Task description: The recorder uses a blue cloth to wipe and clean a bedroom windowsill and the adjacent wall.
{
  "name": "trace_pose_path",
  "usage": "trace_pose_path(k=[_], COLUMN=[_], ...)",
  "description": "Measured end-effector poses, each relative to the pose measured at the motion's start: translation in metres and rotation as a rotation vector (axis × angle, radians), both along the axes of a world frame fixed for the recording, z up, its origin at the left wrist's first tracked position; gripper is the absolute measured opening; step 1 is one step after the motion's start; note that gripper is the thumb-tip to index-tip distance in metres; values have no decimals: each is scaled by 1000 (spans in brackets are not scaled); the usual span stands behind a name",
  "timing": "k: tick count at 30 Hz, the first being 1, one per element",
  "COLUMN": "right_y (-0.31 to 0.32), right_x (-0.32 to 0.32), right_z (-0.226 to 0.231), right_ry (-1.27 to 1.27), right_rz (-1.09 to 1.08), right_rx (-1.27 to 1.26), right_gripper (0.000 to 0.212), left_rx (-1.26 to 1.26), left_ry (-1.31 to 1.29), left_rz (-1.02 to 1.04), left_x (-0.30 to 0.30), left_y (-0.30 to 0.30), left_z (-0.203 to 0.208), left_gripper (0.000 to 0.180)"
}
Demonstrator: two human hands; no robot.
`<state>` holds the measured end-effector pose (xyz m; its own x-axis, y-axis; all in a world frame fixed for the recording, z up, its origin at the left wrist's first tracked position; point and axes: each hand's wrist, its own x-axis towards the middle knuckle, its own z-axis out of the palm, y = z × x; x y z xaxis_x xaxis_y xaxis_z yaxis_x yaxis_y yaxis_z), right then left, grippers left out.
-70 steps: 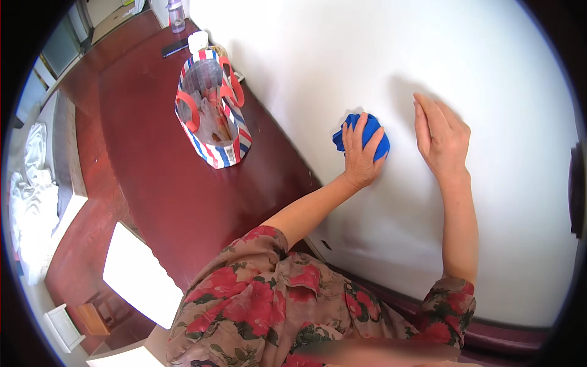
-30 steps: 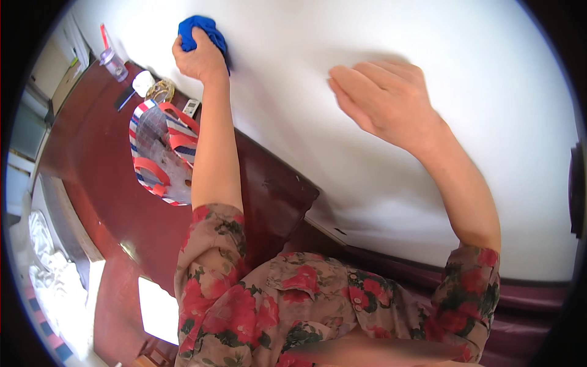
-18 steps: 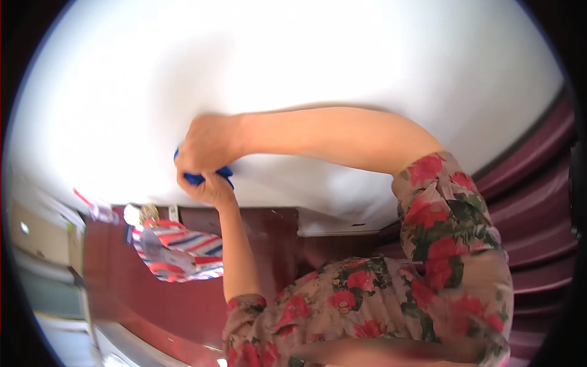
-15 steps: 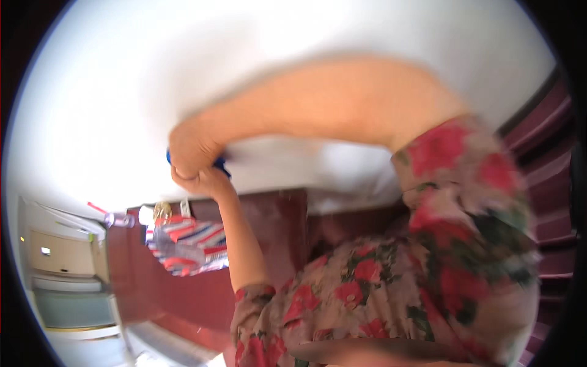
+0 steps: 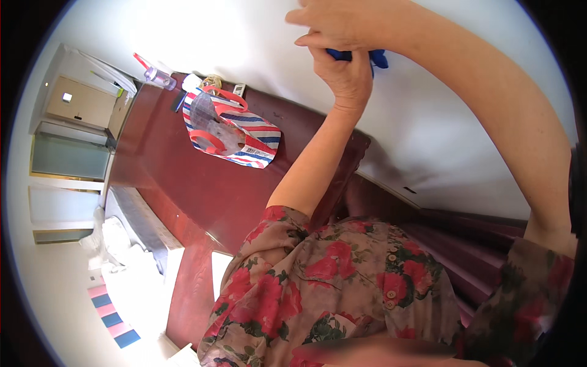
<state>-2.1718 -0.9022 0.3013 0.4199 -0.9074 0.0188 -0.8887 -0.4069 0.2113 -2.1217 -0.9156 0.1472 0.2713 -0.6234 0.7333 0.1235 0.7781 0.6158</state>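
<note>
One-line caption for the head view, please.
Both hands, left hand and right hand, grip a blue cloth against a white wall.

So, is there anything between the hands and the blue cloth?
Nothing visible. The left hand and right hand both touch the blue cloth, pressed together around it in front of the white wall.

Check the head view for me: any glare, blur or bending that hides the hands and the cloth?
Head view: hands sharp; left hand and right hand both grip the blue cloth, mostly hidden between them. Bright glare washes the white wall upper left. Fisheye bends the dark red floor; lower-edge floral garment slightly blurred.
</note>
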Motion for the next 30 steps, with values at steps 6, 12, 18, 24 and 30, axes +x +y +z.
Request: trace_pose_path(k=[6, 12, 18, 24, 30], right_y=[50, 150, 248, 336, 360], right_x=[-22, -65, -92, -129, -110], right_z=[4, 7, -15, -137, -263], right_ry=[135, -8, -260, -373, -657], right_rz=[2, -181, -602, -900, -1339], right_rx=[-130, -508, -724, -1104, -739], right_gripper=[20, 37, 50, 46, 45], left_rx=[186, -187, -564, -969, -934], left_ry=[38, -37, -139, -484, -993], left_rz=[-292, -259, -489, -736, -1088], left_x=[-11, -71, -117, -147, -137], left_y=[40, 87, 137, 183, 192], left_z=[11, 17, 34, 7, -110], left_gripper=[72, 70, 63, 31, 33])
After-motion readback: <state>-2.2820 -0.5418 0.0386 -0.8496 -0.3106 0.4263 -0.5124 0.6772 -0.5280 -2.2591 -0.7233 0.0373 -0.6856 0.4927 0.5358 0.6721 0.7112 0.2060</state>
